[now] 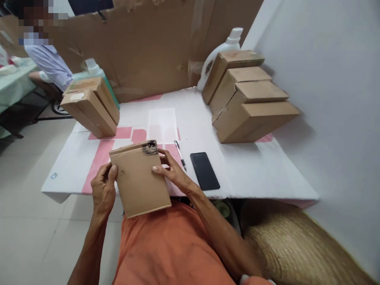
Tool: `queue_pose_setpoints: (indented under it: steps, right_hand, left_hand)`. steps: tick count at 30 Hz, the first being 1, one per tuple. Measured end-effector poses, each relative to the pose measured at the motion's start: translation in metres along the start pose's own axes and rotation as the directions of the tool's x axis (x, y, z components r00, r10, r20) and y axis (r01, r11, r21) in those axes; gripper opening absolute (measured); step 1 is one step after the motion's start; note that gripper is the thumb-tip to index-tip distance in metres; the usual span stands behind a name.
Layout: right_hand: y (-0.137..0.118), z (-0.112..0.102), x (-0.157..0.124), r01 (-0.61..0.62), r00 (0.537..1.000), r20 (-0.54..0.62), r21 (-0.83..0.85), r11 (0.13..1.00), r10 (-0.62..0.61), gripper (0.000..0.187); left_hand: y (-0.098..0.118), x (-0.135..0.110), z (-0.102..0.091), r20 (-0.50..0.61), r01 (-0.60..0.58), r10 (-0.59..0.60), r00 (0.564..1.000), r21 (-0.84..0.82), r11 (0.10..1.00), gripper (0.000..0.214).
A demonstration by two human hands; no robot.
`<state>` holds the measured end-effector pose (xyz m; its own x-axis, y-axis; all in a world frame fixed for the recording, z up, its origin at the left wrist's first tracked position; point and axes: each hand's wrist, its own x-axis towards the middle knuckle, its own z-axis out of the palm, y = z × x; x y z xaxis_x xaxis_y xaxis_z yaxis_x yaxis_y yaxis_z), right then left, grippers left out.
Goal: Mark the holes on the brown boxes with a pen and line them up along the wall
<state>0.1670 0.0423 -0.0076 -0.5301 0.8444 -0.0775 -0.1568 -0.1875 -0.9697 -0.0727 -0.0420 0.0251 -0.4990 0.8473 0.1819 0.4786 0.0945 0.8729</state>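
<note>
the left hand (104,187) and the right hand (175,173) are gripping a cardboard box (141,184) by opposite sides, at the near edge of a cloth-covered table (252,170). handling is looking unfinished; 4 boxes (267,120) are standing at right, other boxes (93,111) at left, their progress not showing. a pen (180,155) and phone (204,170) are lying between; a cardboard partition (142,51) is rising behind.

Bright, diffuse light casts soft shadows on the wall (335,103), with a pixelated patch (35,21) upper left.
</note>
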Motion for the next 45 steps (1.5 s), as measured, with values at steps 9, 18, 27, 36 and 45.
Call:
queue_pose_setpoints:
  steps: [9,18,27,36,45]
  right_hand:
    - [0.019,0.012,-0.043,-0.148,0.978,-0.169,-0.174,0.974,0.119,0.096]
    - [0.010,0.011,-0.032,-0.086,0.982,-0.173,-0.030,0.996,0.079,0.084]
    - [-0.013,0.038,-0.013,-0.134,0.961,-0.268,-0.229,0.964,0.070,0.073]
    - [-0.005,0.022,-0.019,-0.098,0.992,-0.110,-0.293,0.951,0.068,0.103]
    - [-0.005,-0.034,-0.014,-0.419,0.886,-0.443,-0.644,0.640,0.134,0.063]
  left_hand:
    - [0.014,0.004,0.029,0.060,-0.347,0.348,0.936,0.330,0.878,0.064]
    - [0.041,-0.002,0.051,0.308,-0.513,0.418,0.855,0.381,0.769,0.029]
    - [0.032,-0.004,0.044,0.277,-0.506,0.425,0.862,0.409,0.759,0.031]
    - [0.033,0.001,0.043,0.283,-0.466,0.380,0.881,0.373,0.802,0.040]
    - [0.035,0.002,0.048,0.250,-0.383,0.302,0.920,0.406,0.830,0.042]
